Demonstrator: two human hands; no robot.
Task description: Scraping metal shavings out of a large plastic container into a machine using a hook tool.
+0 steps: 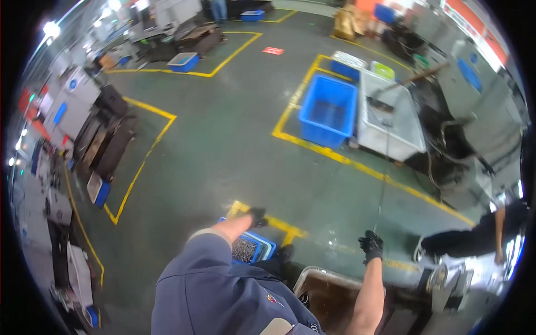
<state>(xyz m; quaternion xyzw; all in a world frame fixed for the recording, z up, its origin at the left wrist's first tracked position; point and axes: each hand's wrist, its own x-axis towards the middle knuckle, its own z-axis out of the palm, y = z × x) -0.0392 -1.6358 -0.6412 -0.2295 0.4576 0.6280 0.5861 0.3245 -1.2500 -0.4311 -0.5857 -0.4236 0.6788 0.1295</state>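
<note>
My right hand (pixel 371 247), in a black glove, is closed around the near end of a long thin metal rod (pixel 382 192). The rod stretches away from me, and its far end reaches over the white tub (pixel 410 146). My left hand (pixel 257 217), also black-gloved, is held out low in front of me, smeared by motion, so its fingers do not show clearly. Just below it, partly hidden by my arm, is a blue tray (pixel 270 249) with many small metal pieces (pixel 243 249). A brown-stained metal bin (pixel 321 274) stands between my arms.
A deep blue tub (pixel 328 111) sits left of the white tub, where a wooden-handled tool (pixel 416 76) leans. Machines line both sides. Yellow floor lines (pixel 329 153) mark bays. A person in dark trousers (pixel 458 244) stands at the right.
</note>
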